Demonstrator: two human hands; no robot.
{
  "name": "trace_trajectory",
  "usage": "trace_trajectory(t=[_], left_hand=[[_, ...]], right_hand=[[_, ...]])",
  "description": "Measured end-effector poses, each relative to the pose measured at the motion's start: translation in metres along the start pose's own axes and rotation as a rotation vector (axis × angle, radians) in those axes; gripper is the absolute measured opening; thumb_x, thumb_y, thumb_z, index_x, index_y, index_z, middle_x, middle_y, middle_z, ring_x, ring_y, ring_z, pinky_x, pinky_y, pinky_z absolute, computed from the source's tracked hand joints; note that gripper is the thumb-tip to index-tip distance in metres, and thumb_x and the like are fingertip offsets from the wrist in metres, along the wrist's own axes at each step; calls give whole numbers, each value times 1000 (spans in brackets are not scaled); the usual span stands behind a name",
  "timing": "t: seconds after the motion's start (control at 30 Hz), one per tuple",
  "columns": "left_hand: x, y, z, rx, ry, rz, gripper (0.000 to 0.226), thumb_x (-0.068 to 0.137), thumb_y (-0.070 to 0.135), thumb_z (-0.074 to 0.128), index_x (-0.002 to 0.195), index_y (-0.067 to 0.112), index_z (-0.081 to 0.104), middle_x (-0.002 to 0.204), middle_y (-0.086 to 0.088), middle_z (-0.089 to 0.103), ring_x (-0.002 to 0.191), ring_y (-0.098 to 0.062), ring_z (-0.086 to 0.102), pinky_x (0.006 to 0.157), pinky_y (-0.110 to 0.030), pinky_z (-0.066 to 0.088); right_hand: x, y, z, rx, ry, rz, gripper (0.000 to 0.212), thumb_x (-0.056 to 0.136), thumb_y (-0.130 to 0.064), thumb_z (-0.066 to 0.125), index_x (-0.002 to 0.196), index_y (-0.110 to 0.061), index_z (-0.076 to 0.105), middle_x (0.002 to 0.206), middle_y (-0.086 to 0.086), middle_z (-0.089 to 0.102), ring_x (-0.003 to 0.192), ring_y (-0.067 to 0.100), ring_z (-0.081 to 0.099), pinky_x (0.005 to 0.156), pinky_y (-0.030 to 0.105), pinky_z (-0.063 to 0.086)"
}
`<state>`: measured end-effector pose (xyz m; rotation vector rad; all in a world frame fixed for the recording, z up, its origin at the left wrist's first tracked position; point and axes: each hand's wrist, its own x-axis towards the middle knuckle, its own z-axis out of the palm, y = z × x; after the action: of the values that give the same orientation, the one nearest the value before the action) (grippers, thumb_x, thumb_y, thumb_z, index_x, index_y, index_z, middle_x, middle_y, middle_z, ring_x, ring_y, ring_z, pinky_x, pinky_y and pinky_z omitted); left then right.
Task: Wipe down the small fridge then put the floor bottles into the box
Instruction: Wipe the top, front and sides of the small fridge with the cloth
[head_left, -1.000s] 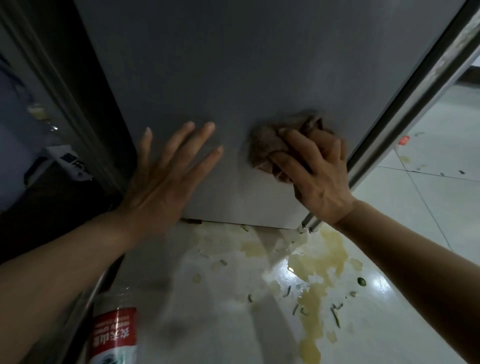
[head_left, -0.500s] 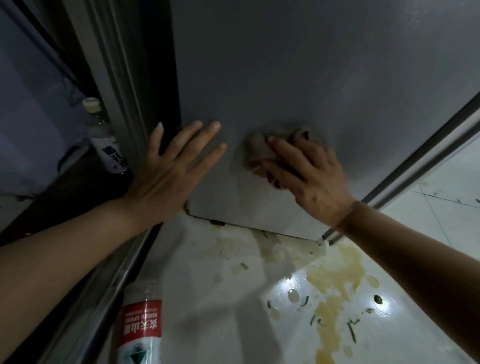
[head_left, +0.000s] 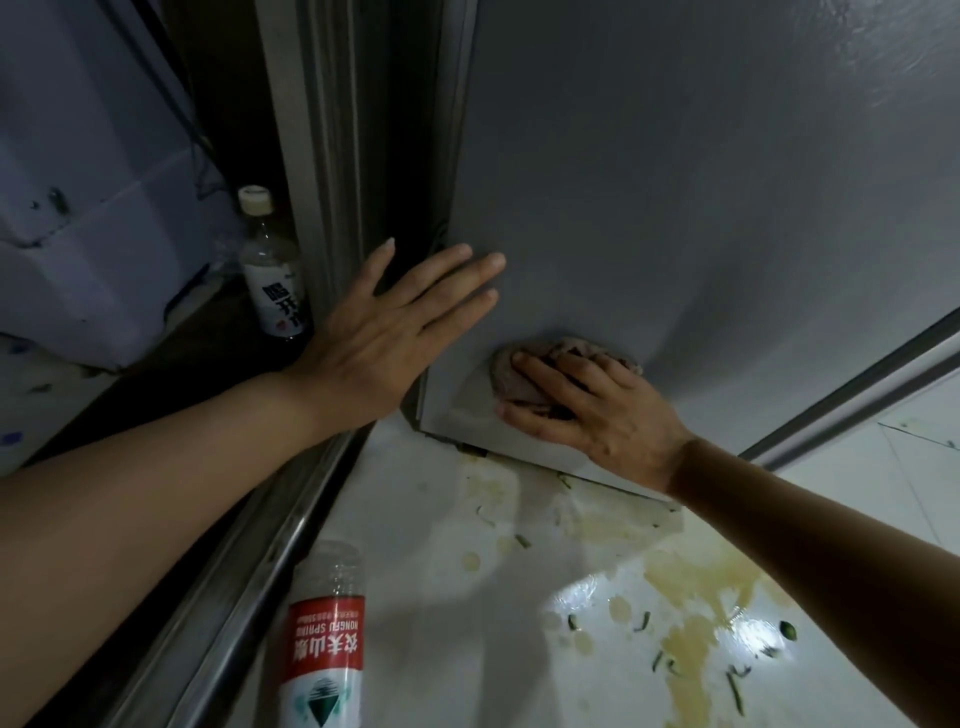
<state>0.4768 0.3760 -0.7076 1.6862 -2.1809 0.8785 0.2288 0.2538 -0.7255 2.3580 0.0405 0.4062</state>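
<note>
The small grey fridge (head_left: 701, 197) fills the upper right of the head view. My right hand (head_left: 592, 410) presses a brown cloth (head_left: 511, 376) against the fridge's lower left corner. My left hand (head_left: 395, 327) lies flat with fingers spread on the fridge's left edge, holding nothing. A clear bottle with a red label (head_left: 324, 639) lies on the floor near the bottom edge. A second bottle with a white label and cream cap (head_left: 272, 270) stands upright to the left, behind a metal frame.
A metal door track (head_left: 244, 566) runs diagonally along the floor on the left. Yellowish spill stains and green scraps (head_left: 691, 597) cover the white tiled floor below the fridge. A pale blue-white object (head_left: 88, 208) stands at the far left.
My right hand has slid the cloth down and left to the fridge's bottom corner. The view has swung left, bringing the upright bottle fully into sight. My left hand stays flat on the fridge.
</note>
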Motion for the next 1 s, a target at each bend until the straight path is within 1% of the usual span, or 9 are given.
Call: trace_trajectory(t=[0.07, 0.13, 0.27, 0.37, 0.53, 0.67, 0.77, 0.9, 1.0], left_hand=[[-1, -4, -6, -19, -9, 0, 77, 77, -5, 48, 148, 13, 23, 158, -4, 12, 145, -22, 12, 109, -55, 11], [-2, -9, -11, -30, -1, -24, 70, 80, -3, 40, 147, 12, 25, 158, -6, 14, 145, -23, 12, 109, -56, 10], [-8, -16, -10, -24, -18, -37, 62, 85, 4, 23, 147, 11, 28, 157, -8, 17, 144, -24, 15, 107, -57, 15], [-10, -16, -4, -33, -31, -36, 64, 85, 2, 21, 148, 11, 25, 158, -7, 14, 144, -24, 16, 107, -57, 20], [-11, -18, 3, -18, -27, -23, 63, 87, 3, 23, 149, 14, 20, 158, -6, 10, 144, -26, 18, 105, -55, 25], [-11, -21, 0, -6, -61, -21, 66, 86, 3, 22, 150, 16, 19, 159, -4, 9, 145, -27, 15, 105, -55, 23], [-14, -27, -3, 8, -72, -10, 69, 83, -1, 29, 150, 17, 20, 159, -4, 9, 144, -30, 16, 105, -57, 21], [-14, -34, -6, -15, -70, 15, 71, 81, -3, 35, 149, 15, 21, 158, -4, 10, 142, -32, 17, 105, -58, 22], [-15, -33, -4, -51, -57, -15, 69, 83, -3, 32, 149, 13, 20, 158, -2, 12, 142, -28, 19, 107, -55, 22]], right_hand=[[3, 5, -8, -49, -14, -32, 53, 94, -5, 45, 142, -25, 39, 136, 10, 55, 116, 32, 51, 90, 40, 42], [9, 11, -14, -79, 58, -12, 49, 91, -6, 59, 137, -19, 50, 131, 8, 60, 114, 29, 58, 88, 39, 48], [26, 33, -22, -58, 318, 164, 37, 95, -17, 61, 132, -17, 58, 129, 10, 60, 110, 29, 51, 85, 40, 40], [29, 25, -11, -79, 383, 286, 40, 94, -21, 61, 134, -23, 55, 137, 6, 48, 111, 28, 46, 86, 40, 38], [23, -18, 30, -42, 139, 86, 45, 97, -8, 46, 140, -20, 48, 148, 3, 43, 122, 25, 39, 86, 37, 35], [32, -43, 35, 9, -57, -48, 44, 88, -14, 61, 131, -23, 59, 140, -1, 53, 123, 22, 53, 93, 36, 40], [43, -26, 19, 44, 79, -23, 37, 93, -8, 55, 128, -17, 62, 134, 5, 58, 119, 27, 57, 90, 39, 46], [57, 5, 4, 61, 344, 257, 36, 96, -13, 57, 132, -15, 57, 140, 7, 50, 116, 28, 47, 88, 39, 38], [55, -8, 13, 24, 327, 280, 35, 98, -12, 52, 131, -20, 58, 143, 3, 46, 122, 25, 42, 96, 37, 35]])
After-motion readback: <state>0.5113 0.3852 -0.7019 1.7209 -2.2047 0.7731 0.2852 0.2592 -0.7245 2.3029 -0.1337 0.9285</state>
